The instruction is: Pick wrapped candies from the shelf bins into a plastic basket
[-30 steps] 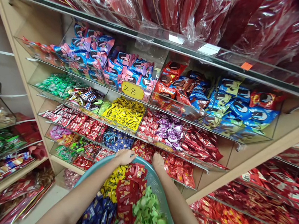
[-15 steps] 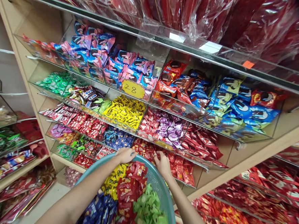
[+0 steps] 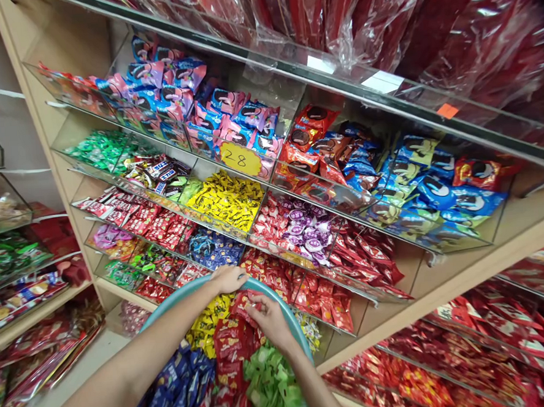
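A teal plastic basin (image 3: 168,301) is in front of me at the bottom centre, filled with wrapped sweets. My left hand (image 3: 229,278) is closed over its far rim. Inside the rim, my right hand (image 3: 264,311) pinches a red candy packet (image 3: 244,304) above the pile; part of the packet is behind the fingers. Below lie red packets (image 3: 229,341), yellow sweets (image 3: 210,321), dark blue packets (image 3: 176,381) and light green sweets (image 3: 271,378). Just beyond the basin, a shelf compartment holds similar red packets (image 3: 271,271).
Tiered clear shelf bins hold yellow sweets (image 3: 228,200), purple-and-white sweets (image 3: 308,226) and blue-and-pink biscuit packs (image 3: 253,118). A yellow price tag (image 3: 240,159) reads 28. The wooden shelf edge (image 3: 443,291) slants up to the right. More stocked shelves (image 3: 24,304) stand at left.
My right hand has moved from the red packets on the shelf back and left, over the basin, with a red packet in its fingers. My left hand stays on the rim.
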Demonstrator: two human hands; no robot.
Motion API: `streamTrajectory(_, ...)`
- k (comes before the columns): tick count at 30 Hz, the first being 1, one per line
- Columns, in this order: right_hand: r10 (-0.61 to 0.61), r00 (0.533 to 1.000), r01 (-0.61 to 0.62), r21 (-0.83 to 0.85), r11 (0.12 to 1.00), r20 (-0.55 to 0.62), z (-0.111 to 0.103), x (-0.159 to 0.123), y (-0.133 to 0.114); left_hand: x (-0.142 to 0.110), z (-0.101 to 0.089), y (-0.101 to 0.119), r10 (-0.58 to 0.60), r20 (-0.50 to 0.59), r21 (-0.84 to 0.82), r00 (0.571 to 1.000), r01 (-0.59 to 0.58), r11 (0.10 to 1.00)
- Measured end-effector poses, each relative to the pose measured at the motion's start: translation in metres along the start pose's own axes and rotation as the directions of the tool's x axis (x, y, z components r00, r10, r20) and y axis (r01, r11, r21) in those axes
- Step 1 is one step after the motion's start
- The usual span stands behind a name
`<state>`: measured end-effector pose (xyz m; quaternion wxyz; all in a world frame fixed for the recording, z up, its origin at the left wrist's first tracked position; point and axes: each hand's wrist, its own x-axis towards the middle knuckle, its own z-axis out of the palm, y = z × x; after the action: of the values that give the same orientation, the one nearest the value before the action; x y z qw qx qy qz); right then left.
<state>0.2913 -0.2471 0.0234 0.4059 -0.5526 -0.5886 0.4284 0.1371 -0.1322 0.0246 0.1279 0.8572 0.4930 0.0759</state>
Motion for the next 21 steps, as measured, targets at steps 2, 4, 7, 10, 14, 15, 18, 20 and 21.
streamTrajectory(2,-0.096,0.995,0.096,-0.163,0.982,0.006,0.003,0.0,0.002,0.0,0.0,0.0,-0.01,0.002,-0.01,1.0,0.01,1.0)
streamTrajectory(4,-0.133,0.99,0.138,-0.252,0.958,0.037,0.004,0.001,0.002,0.0,0.0,0.0,-0.016,0.007,-0.018,1.0,0.016,1.0)
streamTrajectory(7,-0.135,0.988,0.153,-0.337,0.929,0.076,0.005,0.0,0.002,0.0,0.0,0.0,-0.021,0.011,-0.017,1.0,0.021,1.0)
streamTrajectory(10,-0.138,0.987,0.158,-0.448,0.88,0.077,0.007,-0.001,0.003,0.0,0.0,0.0,-0.022,0.011,-0.014,1.0,0.022,1.0)
streamTrajectory(14,-0.182,0.983,0.167,-0.605,0.779,0.037,0.01,-0.006,0.004,0.001,0.001,-0.001,-0.011,-0.005,-0.008,1.0,0.011,1.0)
streamTrajectory(15,-0.19,0.981,0.167,-0.623,0.764,0.031,0.011,-0.007,0.003,0.001,0.001,-0.001,-0.01,-0.009,-0.008,1.0,0.01,1.0)
streamTrajectory(18,-0.224,0.975,0.181,-0.635,0.751,0.014,0.006,-0.007,-0.003,0.002,0.001,-0.001,-0.002,-0.011,-0.01,1.0,0.002,1.0)
streamTrajectory(20,-0.246,0.969,0.187,-0.636,0.749,-0.005,-0.004,-0.001,-0.007,0.002,0.001,-0.001,0.004,-0.005,-0.008,1.0,-0.004,1.0)
streamTrajectory(21,-0.247,0.969,0.176,-0.651,0.738,-0.019,-0.011,0.004,-0.009,0.002,0.001,-0.001,0.003,-0.002,-0.006,1.0,-0.003,1.0)
